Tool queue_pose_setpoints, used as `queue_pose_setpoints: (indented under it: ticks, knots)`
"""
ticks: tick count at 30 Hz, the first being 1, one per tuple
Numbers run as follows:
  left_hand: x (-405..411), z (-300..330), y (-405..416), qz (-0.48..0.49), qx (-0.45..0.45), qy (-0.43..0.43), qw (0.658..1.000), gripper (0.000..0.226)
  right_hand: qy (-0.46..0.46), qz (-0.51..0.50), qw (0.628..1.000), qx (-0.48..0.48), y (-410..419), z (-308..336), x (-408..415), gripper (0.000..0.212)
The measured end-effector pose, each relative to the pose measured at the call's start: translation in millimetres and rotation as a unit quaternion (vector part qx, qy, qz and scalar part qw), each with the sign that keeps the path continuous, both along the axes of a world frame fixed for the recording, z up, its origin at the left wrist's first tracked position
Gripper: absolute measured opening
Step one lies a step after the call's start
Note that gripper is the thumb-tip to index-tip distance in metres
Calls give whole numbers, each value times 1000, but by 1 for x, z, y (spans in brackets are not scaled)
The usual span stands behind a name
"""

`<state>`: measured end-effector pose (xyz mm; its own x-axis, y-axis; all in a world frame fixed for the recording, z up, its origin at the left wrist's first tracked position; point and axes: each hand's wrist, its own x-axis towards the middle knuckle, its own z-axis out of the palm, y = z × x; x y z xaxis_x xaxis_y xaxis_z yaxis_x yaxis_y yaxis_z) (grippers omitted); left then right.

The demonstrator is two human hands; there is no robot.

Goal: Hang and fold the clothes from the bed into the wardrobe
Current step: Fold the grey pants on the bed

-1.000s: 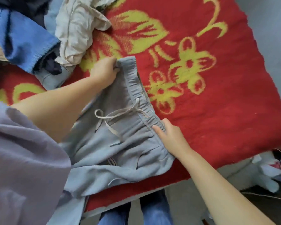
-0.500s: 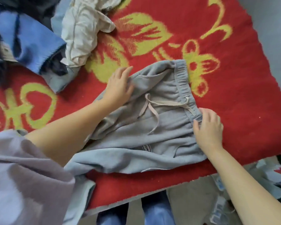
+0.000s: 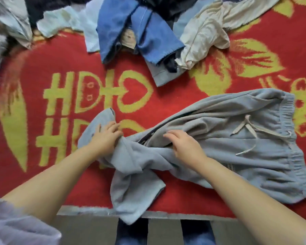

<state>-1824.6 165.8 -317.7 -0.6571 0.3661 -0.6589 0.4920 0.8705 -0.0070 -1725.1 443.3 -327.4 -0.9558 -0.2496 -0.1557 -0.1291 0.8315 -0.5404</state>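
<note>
left hand (image 3: 105,137) clamped on a bunched leg end of the grey sweatpants (image 3: 219,138), fingers curled into the cloth, a flap of grey standing up just beyond the knuckles. right hand (image 3: 184,147) laid on the middle of the same pants, fingers only loosely bent and spread over the fabric, thumb side tucked at a fold; pressing rather than pinching, as far as could be told. both bare forearms reached in from the near edge, a pale lilac sleeve (image 3: 16,225) at the lower left corner.

spread across the right half of the red blanket (image 3: 64,55), waistband (image 3: 288,112) to the far right, pale drawstring (image 3: 245,126) lying loose over the front. second leg twisted under the right wrist and dropped over the near edge of the bed, its cuff hanging past the blanket's border. a small label on the fabric near the right forearm, too blurred to read.

yellow-green pattern woven into the blanket, letter-like shapes to the left of the hands, leaf shapes at upper right. heaped along the far edge, well apart from the pants: a blue garment (image 3: 148,32), a cream garment (image 3: 207,32) touching it on the right, pale blue and dark pieces behind. blue jeans (image 3: 198,234) of the person visible below the bed edge.
</note>
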Motion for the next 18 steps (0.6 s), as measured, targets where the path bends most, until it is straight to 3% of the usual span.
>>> queue_pose_setpoints:
  ticks: [2, 4, 6, 7, 9, 11, 13, 15, 16, 18]
  knots:
    - [-4, -2, -29, -150, -50, 9, 987, 45, -10, 35, 995, 91, -21, -4, -20, 65]
    - [-7, 3, -55, -252, 20, 96, 963, 26, -83, 62, 972, 213, -43, -8, -37, 75]
    - [-8, 10, -60, -278, 151, 172, 933, 7, -116, 54, 944, 304, -47, -10, -44, 67]
    - [-5, 18, -61, -274, 194, 172, 926, 9, -117, 40, 935, 333, -51, -11, -46, 58]
    - [8, 39, -69, -268, 194, 108, 938, 24, -126, 19, 918, 375, -63, -8, -56, 36]
    - [30, 44, -77, -262, 105, -12, 959, 33, -112, -50, 932, 342, -67, -1, -66, 25]
    - [59, 38, -80, -209, 23, -178, 961, 38, -65, -243, 942, 225, -60, 11, -78, 25]
    - [85, 32, -75, -155, 50, -259, 952, 37, -63, -462, 883, 59, -45, 29, -91, 28]
    - [95, 27, -72, -131, 68, -271, 951, 37, -82, -514, 853, 24, -36, 33, -96, 30]
    - [102, 17, -62, -50, 109, -278, 953, 38, -144, -471, 866, 82, -24, 34, -102, 35]
